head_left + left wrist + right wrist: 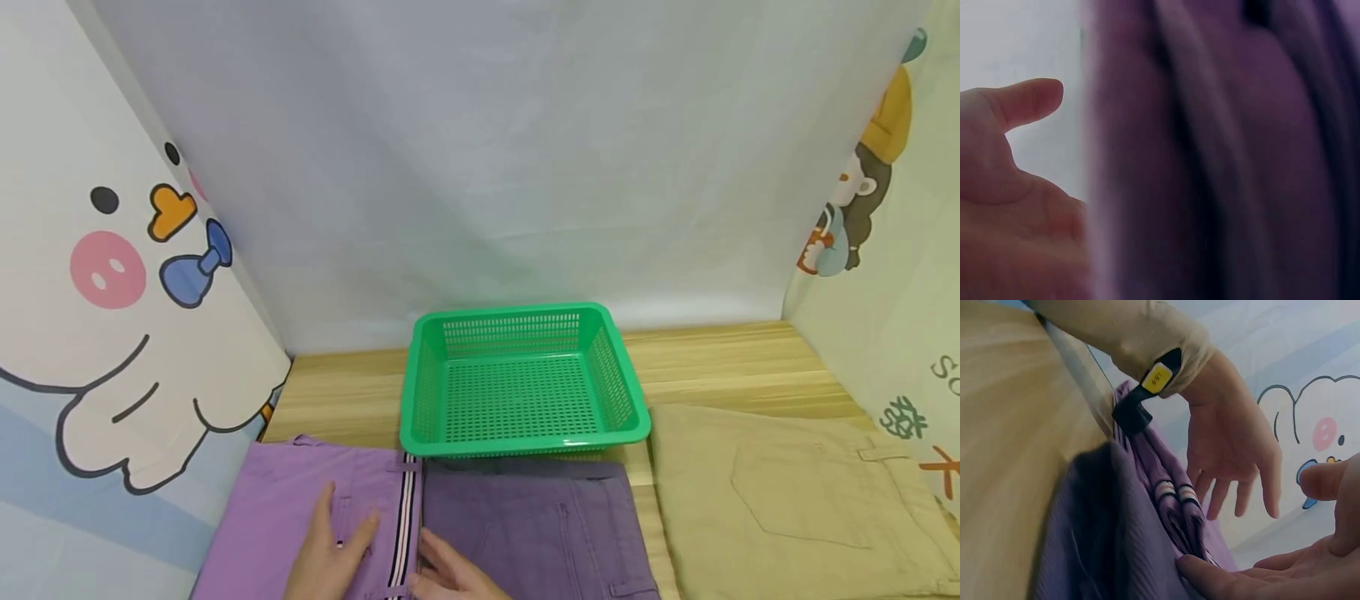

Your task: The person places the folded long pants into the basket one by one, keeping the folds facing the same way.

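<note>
On the left lies a folded pair of light purple trousers [281, 504], with a dark-and-white striped waistband [405, 521]. My left hand [330, 554] is over this pair, thumb and fingers spread. At the waistband edge, my right hand [453, 571] has its fingertips beside the stripes, fingers extended. The right wrist view shows my left hand [1229, 437] with fingers loosely straight, and the layered trouser edge below it. Next to that edge is a folded dark purple pair of trousers [525, 525]. Blurred purple cloth [1210, 156] hides much of the left wrist view.
A green plastic basket [637, 421] stands behind the dark purple trousers on the wooden table [720, 362]. Folded khaki trousers [795, 508] lie at the right. White cloth [487, 167] hangs behind, and printed cartoon cloths [82, 350] close both sides.
</note>
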`<state>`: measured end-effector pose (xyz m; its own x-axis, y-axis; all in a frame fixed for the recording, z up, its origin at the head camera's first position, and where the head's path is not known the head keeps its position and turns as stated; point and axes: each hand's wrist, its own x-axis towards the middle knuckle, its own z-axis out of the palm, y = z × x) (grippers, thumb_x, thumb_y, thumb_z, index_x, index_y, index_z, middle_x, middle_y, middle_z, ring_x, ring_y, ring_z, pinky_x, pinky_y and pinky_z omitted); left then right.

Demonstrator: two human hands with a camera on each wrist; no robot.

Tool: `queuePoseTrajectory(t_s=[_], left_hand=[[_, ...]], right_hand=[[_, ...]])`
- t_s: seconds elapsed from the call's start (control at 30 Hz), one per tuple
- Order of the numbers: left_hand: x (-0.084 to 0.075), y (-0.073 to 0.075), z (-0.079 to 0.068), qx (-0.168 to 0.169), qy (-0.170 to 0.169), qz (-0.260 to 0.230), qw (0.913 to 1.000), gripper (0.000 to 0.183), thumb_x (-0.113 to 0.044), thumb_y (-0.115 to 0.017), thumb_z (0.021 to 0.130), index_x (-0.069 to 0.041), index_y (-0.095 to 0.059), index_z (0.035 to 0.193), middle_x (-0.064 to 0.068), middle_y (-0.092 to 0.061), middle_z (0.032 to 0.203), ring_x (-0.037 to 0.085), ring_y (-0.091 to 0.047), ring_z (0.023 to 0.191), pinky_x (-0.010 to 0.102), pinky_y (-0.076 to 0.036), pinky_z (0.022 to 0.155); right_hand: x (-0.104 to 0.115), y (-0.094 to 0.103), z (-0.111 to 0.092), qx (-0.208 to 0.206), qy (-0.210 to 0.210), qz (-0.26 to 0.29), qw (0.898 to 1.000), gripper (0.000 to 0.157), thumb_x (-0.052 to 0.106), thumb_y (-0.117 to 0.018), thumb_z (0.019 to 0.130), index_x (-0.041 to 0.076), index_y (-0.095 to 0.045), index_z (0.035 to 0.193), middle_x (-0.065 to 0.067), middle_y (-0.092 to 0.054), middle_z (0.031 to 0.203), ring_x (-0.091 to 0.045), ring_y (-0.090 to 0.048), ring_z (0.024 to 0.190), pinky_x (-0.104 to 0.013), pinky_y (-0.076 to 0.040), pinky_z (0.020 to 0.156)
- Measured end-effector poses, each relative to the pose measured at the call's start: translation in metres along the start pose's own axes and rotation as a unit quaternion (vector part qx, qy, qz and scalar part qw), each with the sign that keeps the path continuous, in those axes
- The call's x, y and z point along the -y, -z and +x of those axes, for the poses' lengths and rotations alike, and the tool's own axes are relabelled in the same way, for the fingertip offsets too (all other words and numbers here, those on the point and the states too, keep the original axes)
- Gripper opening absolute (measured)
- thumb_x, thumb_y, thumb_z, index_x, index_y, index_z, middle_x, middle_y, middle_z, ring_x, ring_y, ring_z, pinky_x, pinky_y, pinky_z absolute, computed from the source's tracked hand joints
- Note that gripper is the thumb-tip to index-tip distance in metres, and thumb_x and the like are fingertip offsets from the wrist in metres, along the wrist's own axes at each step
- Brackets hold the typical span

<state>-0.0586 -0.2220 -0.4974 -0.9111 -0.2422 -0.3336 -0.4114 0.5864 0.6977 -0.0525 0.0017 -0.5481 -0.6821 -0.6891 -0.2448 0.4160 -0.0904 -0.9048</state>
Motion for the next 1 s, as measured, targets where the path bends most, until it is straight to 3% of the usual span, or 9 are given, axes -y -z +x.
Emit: queuePoseTrajectory(t_s=[0.1, 0.2, 0.3, 0.37, 0.47, 0.6, 0.73, 0.83, 1.0], left_hand=[[0.005, -0.001, 0.003, 0.009, -0.003, 0.016, 0.9998, 0.108, -0.061, -0.059, 0.103, 0.01, -0.006, 0.165, 0.046, -0.018, 0.165, 0.064, -0.028, 0.15, 0.076, -0.03, 0.12], [0.008, 0.0, 0.006, 0.016, -0.008, 0.034, 0.9993, 0.106, -0.061, -0.058, 0.104, 0.012, -0.01, 0.164, 0.047, -0.02, 0.164, 0.065, -0.029, 0.149, 0.077, -0.032, 0.118], [0.011, 0.004, 0.009, 0.017, -0.022, 0.054, 0.9982, 0.102, -0.06, -0.058, 0.104, 0.014, -0.017, 0.162, 0.047, -0.023, 0.163, 0.066, -0.029, 0.149, 0.077, -0.033, 0.117], [0.013, 0.006, 0.01, 0.012, -0.042, 0.065, 0.997, 0.098, -0.056, -0.06, 0.105, 0.015, -0.021, 0.161, 0.046, -0.025, 0.163, 0.065, -0.028, 0.15, 0.077, -0.031, 0.119], [0.019, 0.01, 0.013, 0.005, -0.055, 0.088, 0.9946, 0.098, -0.055, -0.061, 0.104, 0.016, -0.024, 0.16, 0.046, -0.027, 0.161, 0.066, -0.028, 0.149, 0.077, -0.03, 0.119], [0.032, 0.015, 0.02, -0.024, -0.069, 0.14, 0.9875, 0.097, -0.056, -0.065, 0.101, 0.02, -0.035, 0.153, 0.048, -0.039, 0.151, 0.067, -0.038, 0.141, 0.078, -0.035, 0.115], [0.05, 0.023, 0.029, -0.057, -0.081, 0.199, 0.975, 0.093, -0.055, -0.069, 0.096, 0.021, -0.045, 0.145, 0.047, -0.047, 0.142, 0.064, -0.043, 0.134, 0.078, -0.04, 0.107], [0.066, 0.033, 0.033, -0.063, -0.054, 0.229, 0.9699, 0.097, -0.06, -0.068, 0.095, 0.017, -0.042, 0.148, 0.047, -0.039, 0.148, 0.066, -0.035, 0.14, 0.083, -0.034, 0.109], [0.089, 0.052, 0.038, -0.072, 0.02, 0.23, 0.9703, 0.105, -0.063, -0.068, 0.094, 0.016, -0.03, 0.153, 0.049, -0.021, 0.156, 0.069, -0.017, 0.145, 0.087, -0.017, 0.115]], right_hand=[[0.006, -0.01, 0.002, 0.045, 0.009, 0.044, 0.998, 0.079, 0.031, -0.048, 0.112, -0.009, -0.007, 0.167, -0.033, -0.018, 0.173, -0.048, -0.03, 0.158, -0.058, -0.035, 0.126], [0.002, -0.008, 0.015, 0.003, -0.027, 0.031, 0.999, 0.081, 0.032, -0.054, 0.11, -0.01, -0.014, 0.166, -0.035, -0.022, 0.171, -0.051, -0.027, 0.159, -0.062, -0.03, 0.128], [-0.014, 0.002, 0.037, -0.06, -0.081, 0.002, 0.995, 0.092, 0.04, -0.068, 0.101, -0.011, -0.024, 0.164, -0.037, -0.031, 0.166, -0.054, -0.031, 0.155, -0.07, -0.027, 0.125], [-0.027, 0.012, 0.051, -0.077, -0.107, -0.004, 0.991, 0.097, 0.046, -0.074, 0.096, -0.01, -0.03, 0.162, -0.034, -0.04, 0.162, -0.052, -0.044, 0.148, -0.071, -0.033, 0.122], [-0.016, 0.011, 0.053, -0.086, -0.137, 0.006, 0.987, 0.094, 0.046, -0.075, 0.095, -0.008, -0.036, 0.16, -0.029, -0.049, 0.155, -0.044, -0.06, 0.133, -0.066, -0.044, 0.115], [0.019, -0.002, 0.037, -0.08, -0.152, 0.072, 0.982, 0.067, 0.038, -0.066, 0.101, -0.005, -0.047, 0.149, -0.021, -0.059, 0.143, -0.032, -0.067, 0.118, -0.052, -0.054, 0.107], [0.044, -0.008, 0.027, -0.077, -0.171, 0.145, 0.972, 0.027, 0.031, -0.059, 0.104, 0.011, -0.063, 0.122, -0.007, -0.068, 0.117, -0.019, -0.065, 0.099, -0.037, -0.057, 0.093], [0.048, -0.008, 0.027, -0.072, -0.176, 0.165, 0.968, 0.015, 0.03, -0.059, 0.104, 0.018, -0.065, 0.109, 0.0, -0.065, 0.103, -0.014, -0.06, 0.089, -0.03, -0.057, 0.082], [0.048, -0.008, 0.03, -0.056, -0.18, 0.15, 0.971, 0.017, 0.032, -0.06, 0.103, 0.016, -0.066, 0.103, 0.003, -0.064, 0.091, -0.011, -0.059, 0.081, -0.027, -0.055, 0.078]])
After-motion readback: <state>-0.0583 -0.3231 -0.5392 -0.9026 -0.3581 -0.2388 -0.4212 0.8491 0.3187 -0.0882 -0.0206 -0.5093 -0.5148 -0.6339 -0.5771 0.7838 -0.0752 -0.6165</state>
